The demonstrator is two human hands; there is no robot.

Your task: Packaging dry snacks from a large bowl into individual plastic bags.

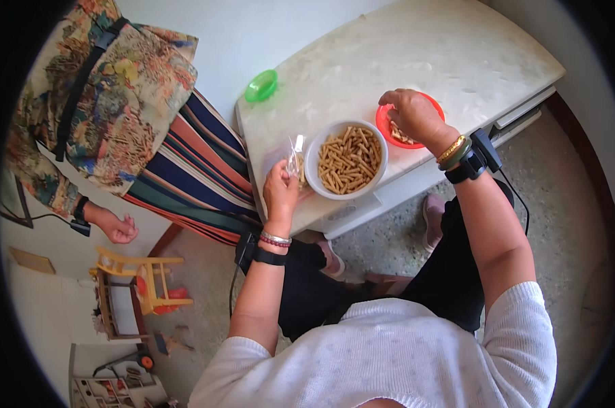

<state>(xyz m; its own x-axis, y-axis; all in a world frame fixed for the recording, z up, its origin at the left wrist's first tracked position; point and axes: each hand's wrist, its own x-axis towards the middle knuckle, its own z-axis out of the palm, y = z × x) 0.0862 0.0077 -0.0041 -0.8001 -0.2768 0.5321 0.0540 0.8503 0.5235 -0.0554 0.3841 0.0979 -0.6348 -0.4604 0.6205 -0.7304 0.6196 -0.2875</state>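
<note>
My left hand (pixel 280 193) pinches the top of a clear plastic bag (pixel 293 153) between thumb and fingers. Some brown stick snacks (pixel 301 171) show inside the bag, partly behind my fingers. Just right of it stands a white round bowl (pixel 311 176), heaped with short brown sticks (pixel 349 160). My right hand (pixel 414 115) hovers over a red plastic bowl (pixel 382 122), thumb and forefinger apart, with nothing seen between them. A few pale pieces (pixel 400 135) lie in that bowl, partly covered by the hand.
The bowls stand on a worn white table (pixel 368 56) with a curved far edge. A green plastic dish (pixel 261 85) sits at its left corner. Another person (pixel 121 86) in striped trousers stands at the left, a hand (pixel 119 227) lowered. Behind are a wooden chair (pixel 152 285) and shelves (pixel 119 390).
</note>
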